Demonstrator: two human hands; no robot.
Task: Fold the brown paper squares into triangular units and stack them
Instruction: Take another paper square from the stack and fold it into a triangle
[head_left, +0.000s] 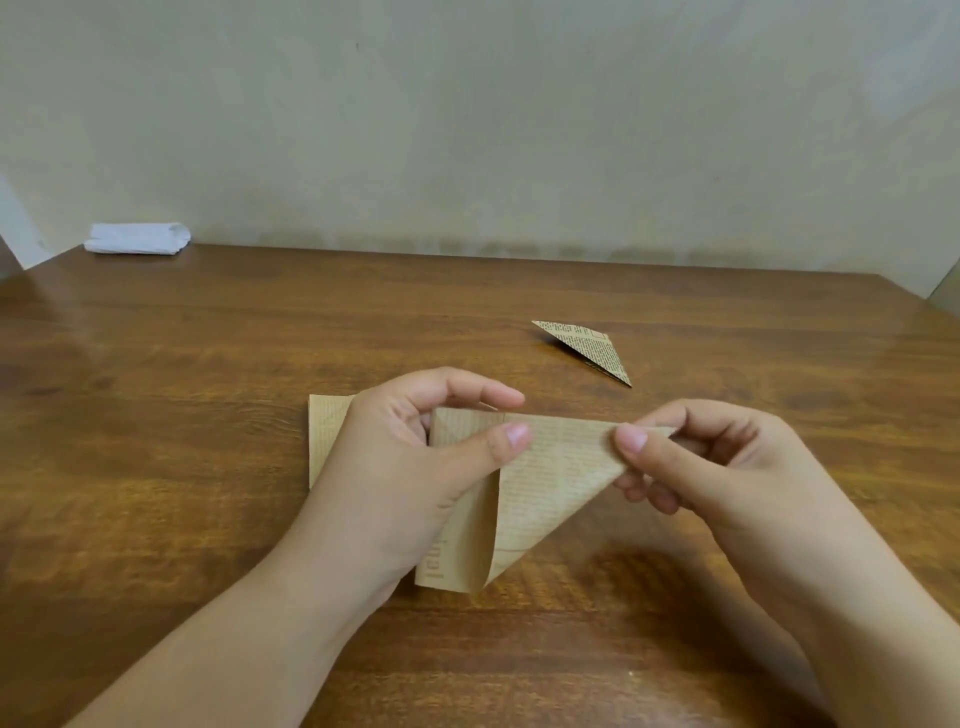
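mid diagonal fold: left hand (415, 467) and right hand (691, 457) each pinch a corner of the brown paper square (550, 483) at table centre. finished triangular unit (587, 345) at 1 o'clock. next: align corners, then crease.

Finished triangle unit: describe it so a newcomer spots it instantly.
Start at the wooden table and look right of centre, beyond the right hand. The folded triangle lies alone there, untouched. Unlike the brown paper pinched in both hands, it is small, flat and sharply pointed.
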